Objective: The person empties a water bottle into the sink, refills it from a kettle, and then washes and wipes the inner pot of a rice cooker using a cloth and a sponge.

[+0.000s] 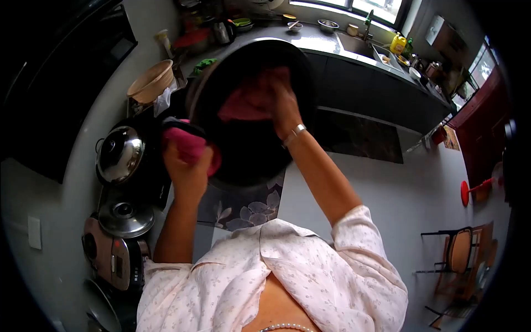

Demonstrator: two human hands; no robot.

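Observation:
A large dark wok (251,146) is held up in front of me, tilted so that its black inside faces me. My left hand (188,171) is closed round a bright pink cloth (185,143) at the wok's left side, where a dark handle shows. Inside the wok, my right hand (285,105) presses a reddish-pink cloth (249,102) against the inner surface. Its fingers are partly hidden by the cloth and blurred.
To the left are a steel domed lid (120,154), a flatter lid (126,218), a rice cooker (113,252) and a tan basin (150,82). A counter with a sink (355,45) runs along the back. Chairs (459,249) stand at the right.

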